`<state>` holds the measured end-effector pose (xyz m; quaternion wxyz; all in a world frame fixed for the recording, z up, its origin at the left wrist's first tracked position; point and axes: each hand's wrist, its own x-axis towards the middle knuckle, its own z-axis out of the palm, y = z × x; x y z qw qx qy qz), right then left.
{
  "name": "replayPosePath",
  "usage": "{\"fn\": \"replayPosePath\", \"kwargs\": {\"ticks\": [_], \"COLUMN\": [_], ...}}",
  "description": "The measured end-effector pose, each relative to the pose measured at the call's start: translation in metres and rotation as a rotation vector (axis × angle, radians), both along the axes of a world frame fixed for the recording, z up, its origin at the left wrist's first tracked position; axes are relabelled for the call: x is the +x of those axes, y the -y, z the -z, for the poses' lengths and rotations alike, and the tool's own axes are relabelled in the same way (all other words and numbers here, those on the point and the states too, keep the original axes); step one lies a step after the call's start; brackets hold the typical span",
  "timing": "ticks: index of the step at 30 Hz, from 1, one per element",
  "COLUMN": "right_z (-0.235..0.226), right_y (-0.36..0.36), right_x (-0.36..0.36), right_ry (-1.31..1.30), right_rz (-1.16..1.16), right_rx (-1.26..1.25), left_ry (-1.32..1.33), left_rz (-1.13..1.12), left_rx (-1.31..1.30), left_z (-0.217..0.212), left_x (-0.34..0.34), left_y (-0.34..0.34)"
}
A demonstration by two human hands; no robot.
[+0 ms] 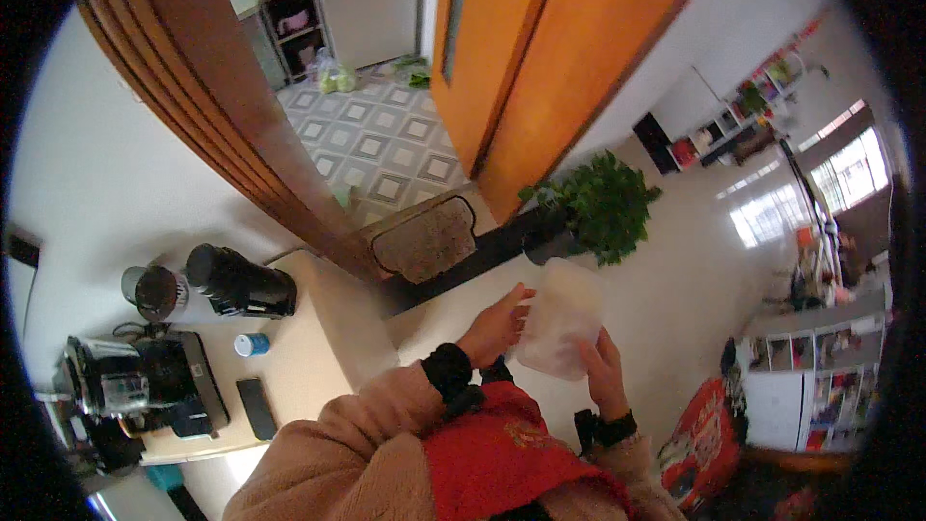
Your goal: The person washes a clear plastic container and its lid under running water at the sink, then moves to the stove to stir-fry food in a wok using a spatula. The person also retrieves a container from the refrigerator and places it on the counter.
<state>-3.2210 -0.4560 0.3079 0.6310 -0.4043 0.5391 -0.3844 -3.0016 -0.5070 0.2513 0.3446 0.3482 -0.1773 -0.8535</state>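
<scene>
A translucent whitish plastic container (561, 304) with rounded corners is held in front of my body, above the floor. My left hand (495, 330) grips its left side, fingers curled against the wall. On its lower right edge, my right hand (604, 372) is closed with the thumb or a finger over the near face. Whether anything lies inside the container cannot be made out. Both sleeves are fuzzy and tan with dark cuffs, and a red apron (502, 449) covers my front.
At left, a counter (328, 328) bears a black phone (256, 409), a small blue-and-white tin (252, 344), a black appliance (241, 282) and a glass-jug machine (125, 381). Ahead are a leafy plant (608, 207), a doorway mat (424, 239) and an orange door (540, 68). A red bag (704, 434) stands right.
</scene>
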Motion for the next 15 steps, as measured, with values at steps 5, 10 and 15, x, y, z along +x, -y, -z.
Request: {"fn": "replayPosePath", "kwargs": {"ticks": [5,10,15], "right_z": [0.021,0.028,0.069], "right_y": [0.160,0.295,0.403], "right_x": [0.015,0.072,0.147], "right_ry": [0.022,-0.025,-0.126], "right_rz": [-0.373,-0.672,-0.824], "right_rx": [-0.138,-0.143,-0.308], "left_ry": [-0.002,-0.051,0.199], "left_rz": [-0.339,-0.626,-0.720], "left_rx": [-0.010,0.004,-0.006], "left_z": [0.008,-0.006,0.034], "left_x": [0.016,0.054,0.111], "left_y": [0.079,0.133,0.215]}}
